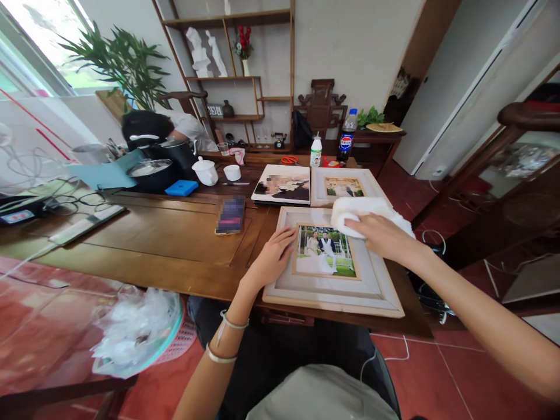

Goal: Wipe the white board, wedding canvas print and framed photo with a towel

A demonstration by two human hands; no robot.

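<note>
A framed photo (326, 254) with a wide pale mat and light wood edge lies flat near the table's front edge. My left hand (275, 256) rests on its left side, fingers stretched out over the border. In my right hand (371, 232) is a bunched white cloth (365, 209), held over the frame's upper right part; the fingers wrap into the cloth and partly hide behind it. Just beyond lies a second framed photo (345, 185), partly covered by the cloth. To its left sits a photo album (282, 184) with a picture on its cover.
On the wooden table (184, 233) lies a phone (230, 214). A white teapot (205, 171), a white cup (232, 172) and dark pots (151, 169) stand at the back left. A cola bottle (347, 140) and a small white bottle (315, 151) stand behind the frames. A lined wastebasket (175, 338) is on the floor.
</note>
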